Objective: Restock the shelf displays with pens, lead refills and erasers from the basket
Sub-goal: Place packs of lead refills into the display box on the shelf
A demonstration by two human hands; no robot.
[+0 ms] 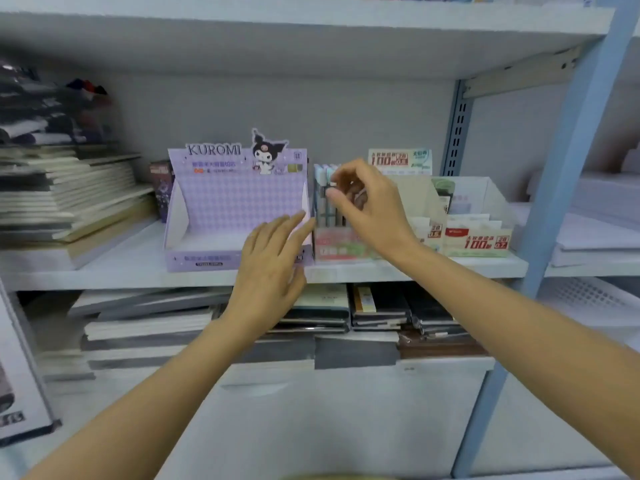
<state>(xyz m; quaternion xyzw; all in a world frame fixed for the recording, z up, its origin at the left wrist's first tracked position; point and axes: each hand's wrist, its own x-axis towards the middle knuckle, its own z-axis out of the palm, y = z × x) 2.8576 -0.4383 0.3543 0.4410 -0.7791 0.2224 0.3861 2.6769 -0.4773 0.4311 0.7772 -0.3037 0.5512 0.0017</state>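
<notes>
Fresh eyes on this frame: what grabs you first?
The purple Kuromi display box, mid-shelf and seemingly empty, stands out most. The left hand is spread open at its right front corner, while the right hand pinches the top of a pen standing in the clear pen holder just right of the box. Further right sits a lead refill display box.

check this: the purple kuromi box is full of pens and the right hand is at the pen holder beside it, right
No: in the head view the purple Kuromi box shows no pens. The right hand is at the pen holder beside it.
</notes>
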